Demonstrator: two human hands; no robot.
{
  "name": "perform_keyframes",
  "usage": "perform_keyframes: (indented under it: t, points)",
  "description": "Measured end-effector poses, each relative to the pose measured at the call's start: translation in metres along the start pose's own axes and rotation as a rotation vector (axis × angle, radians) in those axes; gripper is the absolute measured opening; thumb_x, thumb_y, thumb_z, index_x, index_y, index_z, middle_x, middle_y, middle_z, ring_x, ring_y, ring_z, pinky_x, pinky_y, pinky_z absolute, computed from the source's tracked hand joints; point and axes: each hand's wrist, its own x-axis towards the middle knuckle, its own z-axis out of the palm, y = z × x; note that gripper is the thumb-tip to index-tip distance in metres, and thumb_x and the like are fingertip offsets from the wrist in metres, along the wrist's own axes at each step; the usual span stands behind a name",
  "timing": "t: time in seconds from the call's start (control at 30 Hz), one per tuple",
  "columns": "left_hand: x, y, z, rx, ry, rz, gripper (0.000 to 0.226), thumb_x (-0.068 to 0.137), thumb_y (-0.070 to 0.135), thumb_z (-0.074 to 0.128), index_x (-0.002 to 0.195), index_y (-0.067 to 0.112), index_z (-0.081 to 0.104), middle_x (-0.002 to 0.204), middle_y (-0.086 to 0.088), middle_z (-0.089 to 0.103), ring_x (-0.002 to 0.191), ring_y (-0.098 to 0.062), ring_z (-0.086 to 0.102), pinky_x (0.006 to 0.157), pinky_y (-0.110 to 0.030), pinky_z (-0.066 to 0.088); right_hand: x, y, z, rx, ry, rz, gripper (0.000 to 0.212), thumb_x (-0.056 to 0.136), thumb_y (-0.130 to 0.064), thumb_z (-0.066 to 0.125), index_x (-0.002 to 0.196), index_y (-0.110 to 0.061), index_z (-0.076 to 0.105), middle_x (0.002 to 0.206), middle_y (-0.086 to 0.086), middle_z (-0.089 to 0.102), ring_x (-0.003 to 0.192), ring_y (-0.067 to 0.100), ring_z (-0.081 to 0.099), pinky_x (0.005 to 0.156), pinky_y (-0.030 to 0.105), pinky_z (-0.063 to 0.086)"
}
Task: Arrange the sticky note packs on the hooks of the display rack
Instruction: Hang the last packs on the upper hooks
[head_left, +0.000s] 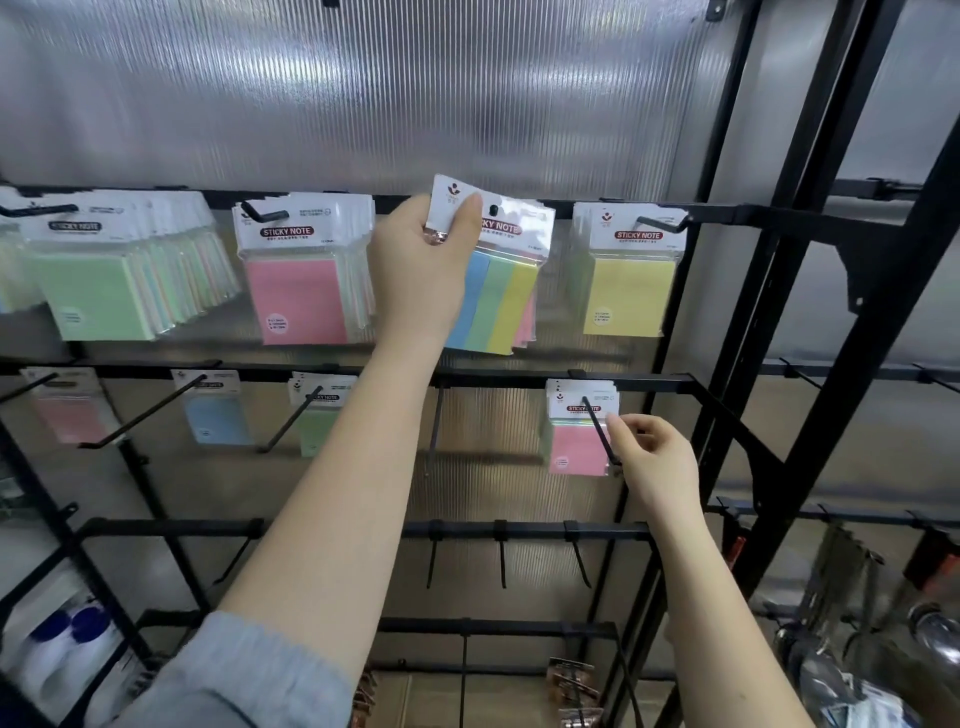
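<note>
My left hand (423, 262) grips several multicolour sticky note packs (501, 291) by their white header cards, held up at the top rail of the black display rack (675, 387). A hole in the front card shows near my thumb. My right hand (652, 460) is lower right, its fingertips at the edge of a pink sticky note pack (574, 449) hanging on a second-row hook (600, 431). I cannot tell whether the fingers pinch the pack or the hook. Green packs (104, 296), pink packs (296, 299) and a yellow pack (626, 296) hang on the top row.
The second row carries a pink pack (70, 418), a blue pack (215, 418) and a green pack (314, 428) on long hooks, with a bare hook (434, 431) between them and my right hand. Lower rails hold more bare hooks (501, 556). Black frame posts (810, 291) stand to the right.
</note>
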Motion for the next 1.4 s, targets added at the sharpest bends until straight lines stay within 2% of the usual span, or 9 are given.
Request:
perform_keyframes:
  t: [0.43, 0.53, 0.7, 0.87, 1.03, 1.2, 1.3, 1.33, 1.4]
  points:
    - [0.003, -0.013, 0.008, 0.084, 0.012, -0.005, 0.031, 0.09, 0.024, 0.061, 0.073, -0.001, 0.055, 0.059, 0.003, 0.048, 0.052, -0.003, 0.035, 0.05, -0.019, 0.028, 0.0, 0.012, 0.0, 0.006, 0.007, 0.006, 0.021, 0.096, -0.032, 0.052, 0.097, -0.015, 0.064, 0.093, -0.001, 0.067, 0.088, 0.014, 0.061, 0.064, 0.021, 0.041]
    - [0.008, -0.013, 0.01, 0.179, 0.03, 0.013, 0.036, 0.087, 0.029, 0.064, 0.074, -0.003, 0.053, 0.064, -0.008, 0.044, 0.058, -0.011, 0.032, 0.051, -0.024, 0.023, 0.002, 0.013, 0.0, 0.035, 0.011, 0.025, 0.023, 0.096, -0.032, 0.051, 0.097, -0.013, 0.064, 0.091, 0.0, 0.068, 0.089, 0.018, 0.063, 0.07, 0.028, 0.045]
    - [0.021, -0.02, 0.011, 0.311, 0.039, -0.001, 0.02, 0.083, 0.034, 0.068, 0.088, 0.015, 0.062, 0.091, -0.003, 0.063, 0.086, -0.019, 0.056, 0.069, -0.029, 0.042, 0.005, 0.016, 0.001, 0.105, 0.019, 0.065, 0.021, 0.097, -0.03, 0.05, 0.079, -0.023, 0.058, 0.08, -0.004, 0.065, 0.079, 0.015, 0.063, 0.083, 0.038, 0.049]
    - [0.021, -0.022, 0.011, 0.299, 0.045, -0.005, 0.019, 0.082, 0.033, 0.069, 0.092, 0.021, 0.058, 0.096, 0.004, 0.057, 0.09, -0.016, 0.054, 0.07, -0.022, 0.039, 0.016, 0.028, 0.006, 0.178, -0.001, 0.17, 0.018, 0.098, -0.027, 0.05, 0.098, -0.013, 0.061, 0.085, 0.001, 0.066, 0.077, 0.014, 0.063, 0.081, 0.033, 0.05]
    - [0.004, -0.024, 0.005, 0.244, 0.09, -0.03, 0.023, 0.083, 0.033, 0.068, 0.097, 0.025, 0.051, 0.097, 0.01, 0.054, 0.075, -0.003, 0.049, 0.06, -0.004, 0.035, 0.025, 0.037, 0.017, 0.121, 0.041, 0.212, 0.028, 0.093, -0.019, 0.053, 0.118, -0.01, 0.062, 0.117, 0.01, 0.066, 0.109, 0.026, 0.061, 0.1, 0.045, 0.047]
    - [-0.021, -0.039, -0.009, 0.217, 0.081, -0.077, 0.026, 0.084, 0.04, 0.066, 0.099, 0.025, 0.051, 0.095, 0.008, 0.055, 0.077, -0.006, 0.051, 0.069, -0.015, 0.04, 0.028, 0.037, 0.028, 0.113, -0.028, 0.161, 0.05, 0.095, -0.027, 0.054, 0.14, -0.008, 0.045, 0.14, 0.008, 0.051, 0.129, 0.025, 0.048, 0.107, 0.044, 0.04]
    - [-0.035, -0.049, -0.018, 0.223, 0.038, -0.119, 0.025, 0.084, 0.04, 0.066, 0.099, 0.025, 0.053, 0.088, 0.012, 0.055, 0.075, -0.005, 0.051, 0.067, -0.015, 0.041, 0.039, 0.043, 0.036, 0.093, -0.085, 0.17, 0.03, 0.093, -0.03, 0.054, 0.117, -0.012, 0.056, 0.116, 0.001, 0.06, 0.107, 0.018, 0.056, 0.087, 0.033, 0.05]
    - [-0.04, -0.051, -0.02, 0.226, 0.026, -0.136, 0.024, 0.084, 0.039, 0.066, 0.098, 0.025, 0.053, 0.086, 0.013, 0.055, 0.073, -0.004, 0.051, 0.066, -0.013, 0.041, 0.041, 0.04, 0.039, 0.096, -0.09, 0.183, 0.011, 0.094, -0.023, 0.052, 0.099, -0.014, 0.053, 0.1, 0.0, 0.06, 0.091, 0.016, 0.055, 0.071, 0.024, 0.046]
    - [-0.047, -0.055, -0.025, 0.233, 0.017, -0.164, 0.023, 0.084, 0.038, 0.067, 0.097, 0.025, 0.053, 0.083, 0.014, 0.055, 0.071, -0.001, 0.051, 0.063, -0.009, 0.04, 0.046, 0.039, 0.044, 0.065, -0.052, 0.191, 0.018, 0.094, -0.011, 0.045, 0.076, -0.015, 0.043, 0.074, -0.002, 0.051, 0.069, 0.016, 0.045, 0.055, 0.022, 0.032]
